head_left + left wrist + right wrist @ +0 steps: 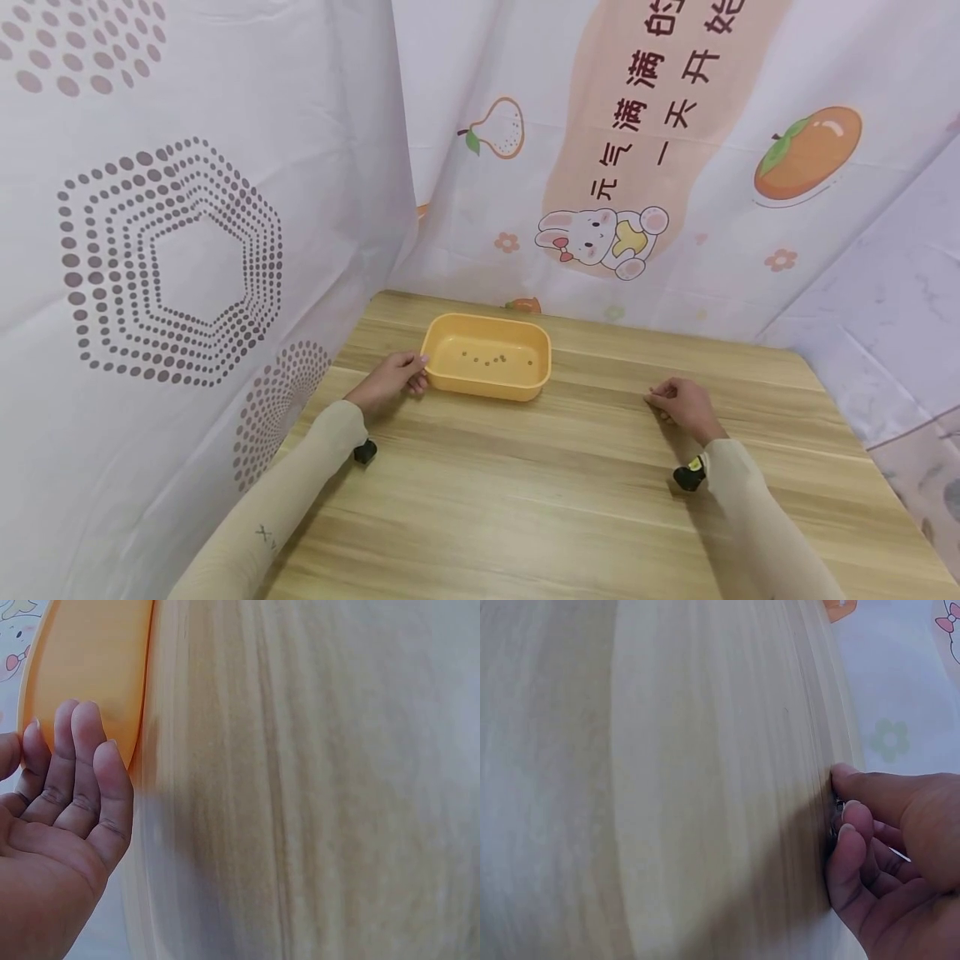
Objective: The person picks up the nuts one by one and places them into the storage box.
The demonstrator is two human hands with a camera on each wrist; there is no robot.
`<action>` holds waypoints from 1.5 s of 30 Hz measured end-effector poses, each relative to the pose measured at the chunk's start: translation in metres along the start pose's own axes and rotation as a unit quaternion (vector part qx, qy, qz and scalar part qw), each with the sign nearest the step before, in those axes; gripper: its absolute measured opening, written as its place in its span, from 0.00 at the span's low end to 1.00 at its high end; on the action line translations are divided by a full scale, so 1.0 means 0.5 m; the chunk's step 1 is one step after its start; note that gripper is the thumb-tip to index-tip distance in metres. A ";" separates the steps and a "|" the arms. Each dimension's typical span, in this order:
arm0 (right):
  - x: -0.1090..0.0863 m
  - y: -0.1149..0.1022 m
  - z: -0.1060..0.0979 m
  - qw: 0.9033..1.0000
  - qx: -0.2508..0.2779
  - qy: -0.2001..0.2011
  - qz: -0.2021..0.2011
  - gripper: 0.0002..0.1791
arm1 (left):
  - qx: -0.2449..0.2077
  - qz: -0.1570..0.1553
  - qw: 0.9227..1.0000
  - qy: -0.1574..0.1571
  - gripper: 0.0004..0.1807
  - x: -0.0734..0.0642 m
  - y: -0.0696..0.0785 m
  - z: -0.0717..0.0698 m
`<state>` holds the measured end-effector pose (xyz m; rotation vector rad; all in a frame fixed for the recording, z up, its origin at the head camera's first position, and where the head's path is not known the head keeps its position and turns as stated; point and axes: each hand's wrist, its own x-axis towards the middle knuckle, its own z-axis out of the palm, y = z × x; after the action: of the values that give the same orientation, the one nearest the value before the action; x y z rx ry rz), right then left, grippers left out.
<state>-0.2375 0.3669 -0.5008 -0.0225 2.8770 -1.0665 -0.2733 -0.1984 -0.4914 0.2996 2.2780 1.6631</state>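
Note:
A shallow yellow plastic basin (487, 388) stands on the wooden table, with several tiny dark ring-like pieces (487, 363) scattered over its floor. At its left end my left hand (393, 380) pinches the rim between thumb and index finger; the other fingers lie along the outer wall, as the left wrist view shows. Well to the right of the basin, my right hand (684, 406) is down at the tabletop, thumb and fingertips drawn together. Between them a small dark metallic piece (840, 804) peeks out, mostly hidden by the fingers, its kind too small to tell.
Wood-grain tabletop (480, 500) stretches in front of both hands. A printed white curtain (465, 208) hangs along the table's back edge, and a dotted curtain (337, 208) closes off the left side. Each wrist carries a small black camera (688, 475).

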 end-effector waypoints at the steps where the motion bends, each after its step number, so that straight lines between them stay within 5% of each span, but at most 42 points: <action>1: -0.001 0.000 -0.001 1.000 -0.003 0.000 0.000 0.16 | 0.001 0.000 1.000 0.001 0.21 0.001 0.000 0.000; 20: 0.003 0.005 -0.005 0.999 -0.025 -0.023 0.000 0.14 | 0.000 -0.001 1.000 0.002 0.21 0.005 -0.003 0.001; 45: 0.002 -0.002 0.007 0.999 -0.024 0.013 -0.033 0.11 | 0.006 0.004 1.000 0.005 0.21 0.002 -0.001 0.001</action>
<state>-0.2384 0.3637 -0.5030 -0.1086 2.9450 -1.0153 -0.2740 -0.1977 -0.4923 0.3052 2.2978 1.6580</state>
